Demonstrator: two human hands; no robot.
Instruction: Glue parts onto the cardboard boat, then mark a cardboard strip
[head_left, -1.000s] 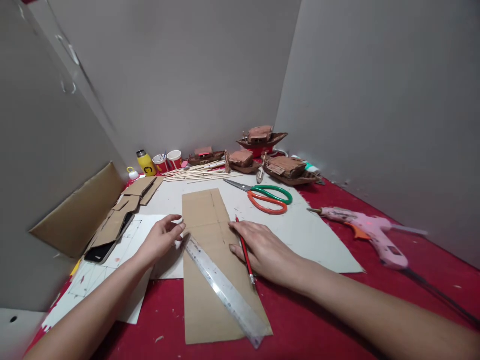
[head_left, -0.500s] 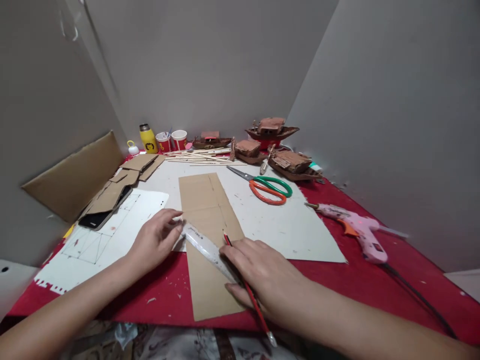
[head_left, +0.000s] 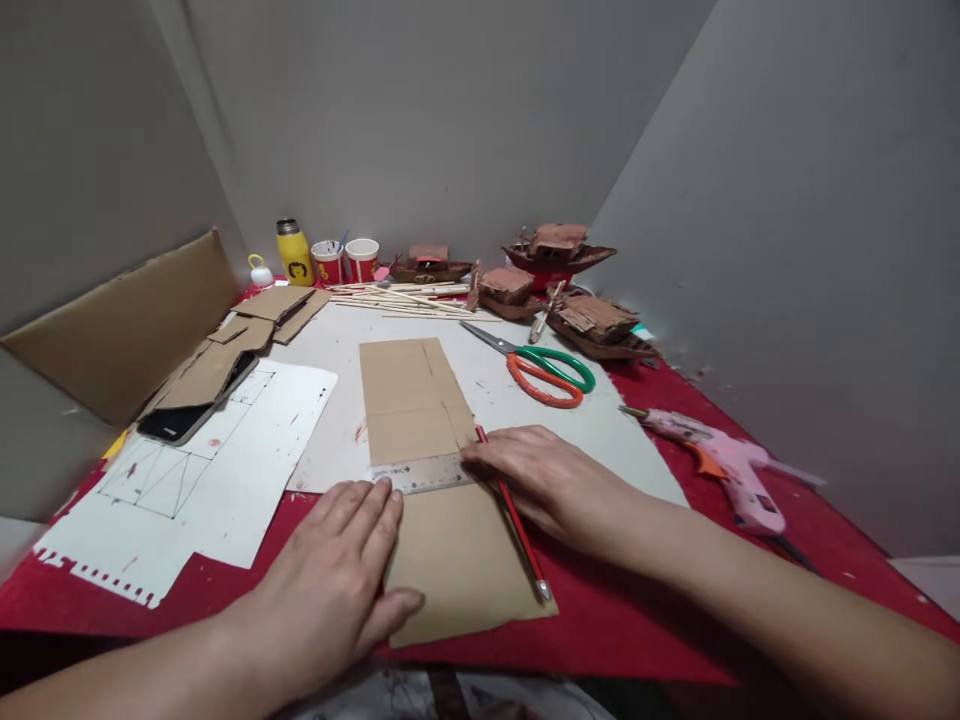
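A strip of brown cardboard with pencil lines lies in front of me, partly on a pale board. Across its width rests a clear ruler. My left hand lies flat with fingers extended on the cardboard's left edge, fingertips beside the ruler's left end. At the ruler's right end, my right hand grips a red pencil, its fingertips touching the ruler. The pencil points away from me, its silver end towards me. The fingers on the far side of my right hand are partly hidden.
Scissors with green and orange handles lie beyond my right hand. A pink glue gun is at the right. Model boats and thin sticks stand behind. On the left are a drawing sheet, a phone and cardboard pieces.
The ruler has turned from a slant to lie straight across the cardboard. My left hand has left its end and flattened on the cardboard's edge. My right hand has shifted slightly up and right.
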